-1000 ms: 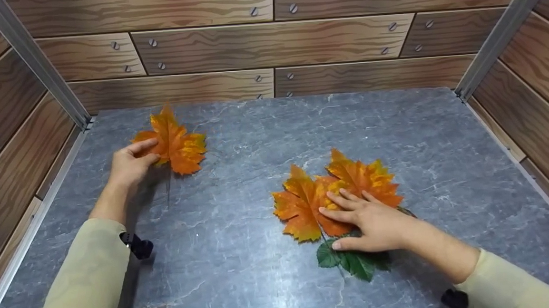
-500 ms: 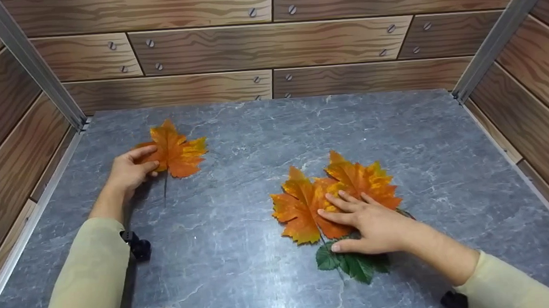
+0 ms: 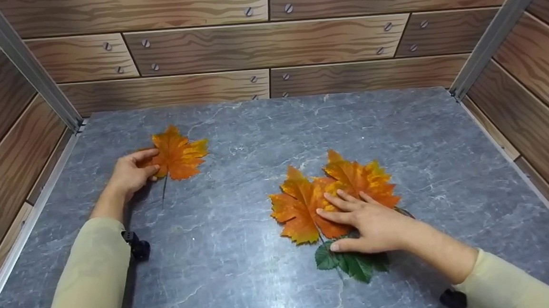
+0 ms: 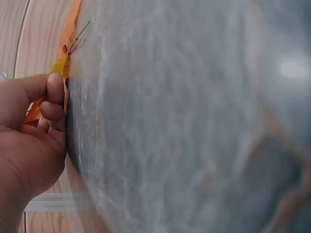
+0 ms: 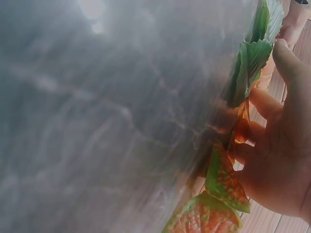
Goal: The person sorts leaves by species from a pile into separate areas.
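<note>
At the far left of the table, my left hand [image 3: 135, 172] pinches the left edge of an orange and yellow artificial maple leaf [image 3: 179, 155]. Its thin stem points toward me. In the left wrist view that leaf [image 4: 70, 29] shows edge-on beside the thumb and fingers. My right hand [image 3: 376, 224] rests with spread fingers on two overlapping maple leaves, a left one [image 3: 294, 210] and a right one [image 3: 359, 177]. Its thumb touches dark green toothed leaves [image 3: 355, 263]. Below the palm, the right wrist view shows a red-green leaf [image 5: 206, 213], mostly hidden in the head view.
The grey marbled tabletop [image 3: 223, 252] lies under everything. Wood-patterned panels [image 3: 268, 45] stand behind and along both sides, with metal posts [image 3: 495, 31] at the back corners.
My left hand has come slightly toward me with the maple leaf, which now lies lower and flatter. The right hand stays on its leaves. The head view has shifted a little.
</note>
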The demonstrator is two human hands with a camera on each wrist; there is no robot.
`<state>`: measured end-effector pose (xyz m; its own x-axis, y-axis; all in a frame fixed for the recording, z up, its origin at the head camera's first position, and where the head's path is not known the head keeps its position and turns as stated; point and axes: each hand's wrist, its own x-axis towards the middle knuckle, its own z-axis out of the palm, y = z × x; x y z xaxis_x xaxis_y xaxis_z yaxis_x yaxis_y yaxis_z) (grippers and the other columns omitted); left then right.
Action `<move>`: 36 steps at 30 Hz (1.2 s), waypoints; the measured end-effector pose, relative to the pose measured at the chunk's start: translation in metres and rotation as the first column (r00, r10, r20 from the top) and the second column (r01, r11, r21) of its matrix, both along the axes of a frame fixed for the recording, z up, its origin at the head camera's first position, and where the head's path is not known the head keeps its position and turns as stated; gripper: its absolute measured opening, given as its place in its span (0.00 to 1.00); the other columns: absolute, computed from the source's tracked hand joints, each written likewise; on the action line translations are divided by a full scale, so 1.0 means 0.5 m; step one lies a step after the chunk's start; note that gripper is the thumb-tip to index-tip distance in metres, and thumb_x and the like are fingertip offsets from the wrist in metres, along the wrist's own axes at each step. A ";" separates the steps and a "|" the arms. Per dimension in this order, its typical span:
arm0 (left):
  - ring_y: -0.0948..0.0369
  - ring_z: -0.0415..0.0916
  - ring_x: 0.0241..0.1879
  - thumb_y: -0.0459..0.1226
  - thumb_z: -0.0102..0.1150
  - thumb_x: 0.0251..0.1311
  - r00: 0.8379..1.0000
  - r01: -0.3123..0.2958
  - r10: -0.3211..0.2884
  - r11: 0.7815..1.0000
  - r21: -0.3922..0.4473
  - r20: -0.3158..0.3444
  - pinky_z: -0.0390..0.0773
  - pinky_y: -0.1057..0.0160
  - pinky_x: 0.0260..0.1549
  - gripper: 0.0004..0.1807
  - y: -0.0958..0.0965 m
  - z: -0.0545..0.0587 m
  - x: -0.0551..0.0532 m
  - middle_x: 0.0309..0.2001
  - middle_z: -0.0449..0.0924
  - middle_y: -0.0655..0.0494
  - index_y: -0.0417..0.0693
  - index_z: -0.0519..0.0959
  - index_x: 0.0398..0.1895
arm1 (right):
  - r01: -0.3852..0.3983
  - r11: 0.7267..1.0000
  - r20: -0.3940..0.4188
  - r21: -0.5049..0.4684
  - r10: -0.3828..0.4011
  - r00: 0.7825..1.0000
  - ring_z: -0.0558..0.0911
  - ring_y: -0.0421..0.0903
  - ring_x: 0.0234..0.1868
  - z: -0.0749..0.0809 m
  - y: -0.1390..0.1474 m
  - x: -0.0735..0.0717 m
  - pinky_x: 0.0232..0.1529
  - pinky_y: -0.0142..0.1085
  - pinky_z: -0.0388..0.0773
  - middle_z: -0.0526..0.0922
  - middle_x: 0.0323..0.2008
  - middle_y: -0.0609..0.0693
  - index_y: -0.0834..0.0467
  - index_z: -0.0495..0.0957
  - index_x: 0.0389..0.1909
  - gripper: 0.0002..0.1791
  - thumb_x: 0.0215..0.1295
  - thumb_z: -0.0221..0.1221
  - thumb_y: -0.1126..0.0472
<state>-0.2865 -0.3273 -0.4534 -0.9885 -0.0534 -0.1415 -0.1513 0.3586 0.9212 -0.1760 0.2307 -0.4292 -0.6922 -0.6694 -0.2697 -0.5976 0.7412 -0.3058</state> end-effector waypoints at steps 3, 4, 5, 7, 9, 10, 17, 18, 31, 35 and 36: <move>0.64 0.78 0.38 0.27 0.59 0.75 1.000 -0.009 0.009 1.000 -0.020 0.005 0.83 0.69 0.36 0.30 -0.002 0.000 0.005 0.73 0.68 0.36 0.40 0.70 0.78 | -0.007 1.000 -0.005 0.000 0.007 1.000 0.42 0.60 0.85 0.000 -0.002 0.000 0.77 0.70 0.39 0.44 0.86 0.48 0.36 0.57 0.85 0.46 0.71 0.50 0.21; 0.63 0.78 0.39 0.27 0.60 0.75 1.000 -0.018 0.018 1.000 -0.019 0.003 0.83 0.69 0.35 0.30 -0.003 0.000 0.007 0.73 0.69 0.36 0.40 0.70 0.78 | -0.010 1.000 -0.006 0.001 0.010 1.000 0.42 0.60 0.85 0.000 -0.002 0.000 0.77 0.70 0.39 0.44 0.86 0.48 0.36 0.57 0.85 0.46 0.71 0.50 0.21; 0.63 0.78 0.39 0.27 0.62 0.74 1.000 -0.026 0.026 1.000 -0.018 -0.002 0.83 0.69 0.35 0.30 -0.004 0.000 0.008 0.73 0.69 0.35 0.40 0.71 0.78 | -0.012 1.000 -0.008 0.001 0.012 1.000 0.42 0.60 0.85 0.001 -0.003 -0.001 0.77 0.70 0.39 0.44 0.86 0.48 0.36 0.57 0.85 0.46 0.71 0.50 0.21; 0.65 0.77 0.40 0.28 0.64 0.73 0.999 -0.041 0.041 0.999 -0.012 -0.012 0.83 0.70 0.35 0.32 -0.006 0.000 0.011 0.73 0.70 0.35 0.40 0.70 0.78 | -0.016 1.000 -0.010 0.003 0.016 1.000 0.42 0.60 0.85 0.002 -0.005 -0.001 0.77 0.70 0.39 0.44 0.86 0.48 0.36 0.57 0.85 0.46 0.71 0.50 0.21; 0.67 0.77 0.41 0.29 0.66 0.72 0.998 -0.051 0.051 0.999 -0.002 -0.024 0.82 0.70 0.35 0.34 -0.009 0.001 0.015 0.73 0.70 0.34 0.40 0.69 0.79 | -0.017 1.000 -0.011 0.003 0.017 1.000 0.43 0.59 0.85 0.004 -0.007 -0.001 0.77 0.70 0.39 0.44 0.86 0.48 0.36 0.57 0.85 0.46 0.71 0.51 0.21; 0.69 0.78 0.41 0.30 0.66 0.72 0.998 -0.053 0.053 0.999 0.002 -0.030 0.82 0.71 0.35 0.35 -0.009 0.002 0.017 0.73 0.70 0.34 0.41 0.68 0.80 | -0.016 1.000 -0.012 0.002 0.016 1.000 0.43 0.59 0.85 0.005 -0.008 -0.001 0.77 0.70 0.39 0.44 0.86 0.48 0.36 0.57 0.85 0.46 0.71 0.51 0.22; 0.67 0.80 0.34 0.38 0.67 0.73 0.998 -0.055 0.053 0.996 -0.068 -0.028 0.81 0.68 0.31 0.38 -0.028 0.018 0.037 0.75 0.69 0.36 0.47 0.64 0.83 | -0.013 1.000 -0.011 0.003 0.013 1.000 0.42 0.58 0.85 0.005 -0.007 0.000 0.76 0.71 0.39 0.44 0.86 0.48 0.36 0.57 0.85 0.47 0.70 0.50 0.21; 0.67 0.80 0.33 0.40 0.67 0.73 0.998 -0.056 0.055 0.995 -0.086 -0.017 0.80 0.68 0.30 0.38 -0.032 0.021 0.040 0.75 0.68 0.36 0.48 0.63 0.83 | -0.012 1.000 -0.008 0.005 0.012 1.000 0.42 0.58 0.85 0.005 -0.007 0.001 0.76 0.71 0.39 0.44 0.86 0.47 0.36 0.57 0.85 0.47 0.70 0.50 0.21; 0.40 0.72 0.67 0.43 0.69 0.72 0.984 -0.019 -0.004 0.992 -0.125 -0.176 0.78 0.76 0.40 0.36 0.037 0.076 0.080 0.71 0.72 0.32 0.45 0.70 0.79 | 0.001 1.000 -0.003 0.007 -0.001 1.000 0.43 0.59 0.85 0.002 0.001 -0.001 0.76 0.72 0.39 0.44 0.86 0.47 0.36 0.57 0.85 0.47 0.70 0.52 0.21; 0.43 0.78 0.62 0.38 0.70 0.71 0.969 0.033 -0.049 0.997 -0.071 -0.242 0.79 0.76 0.43 0.33 0.092 0.085 0.086 0.66 0.76 0.29 0.41 0.73 0.76 | 0.000 1.000 -0.006 0.008 0.000 1.000 0.43 0.59 0.85 0.000 0.000 -0.002 0.76 0.71 0.39 0.44 0.86 0.47 0.36 0.57 0.85 0.47 0.70 0.51 0.21; 0.46 0.79 0.60 0.37 0.70 0.70 0.967 0.051 -0.063 0.997 -0.055 -0.249 0.80 0.75 0.44 0.32 0.107 0.085 0.087 0.66 0.77 0.29 0.41 0.74 0.76 | 0.000 1.000 -0.006 0.008 0.000 1.000 0.44 0.59 0.85 0.000 0.000 -0.002 0.76 0.71 0.39 0.44 0.86 0.47 0.35 0.57 0.85 0.47 0.70 0.51 0.21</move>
<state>-0.2428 -0.2738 -0.4108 -0.9937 0.0036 0.1119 0.1038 0.4046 0.9086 -0.1770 0.2306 -0.4290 -0.6935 -0.6676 -0.2709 -0.5995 0.7433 -0.2968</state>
